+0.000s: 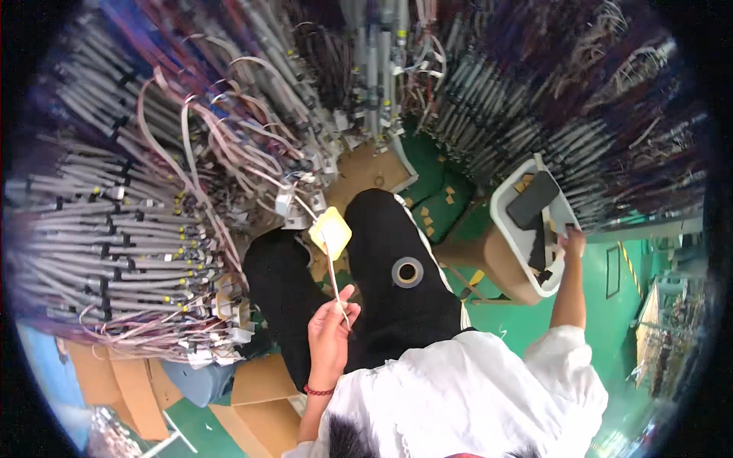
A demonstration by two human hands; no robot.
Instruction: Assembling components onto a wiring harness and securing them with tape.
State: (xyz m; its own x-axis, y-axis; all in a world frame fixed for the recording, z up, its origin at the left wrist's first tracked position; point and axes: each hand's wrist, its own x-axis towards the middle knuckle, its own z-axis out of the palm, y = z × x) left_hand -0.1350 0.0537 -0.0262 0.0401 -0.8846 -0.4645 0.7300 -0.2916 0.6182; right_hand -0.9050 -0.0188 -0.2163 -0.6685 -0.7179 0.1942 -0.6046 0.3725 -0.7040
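Cable [333, 275] pinched in left fingers [336, 308], dark pieces [533, 200] inside white bin [510, 235], right fingers [569, 239] at rim [525, 267] (grip unclear)

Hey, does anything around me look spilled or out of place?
Yes, two things. Small flat tan scraps lie scattered on the green floor by your right knee, as if dropped. Also, a round grey tape roll rests loose on your black trousers, over the right thigh, an odd place for it.

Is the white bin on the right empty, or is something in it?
The bin is not empty: a dark slab and other dark pieces show inside. Whether more lies beneath, I cannot tell.
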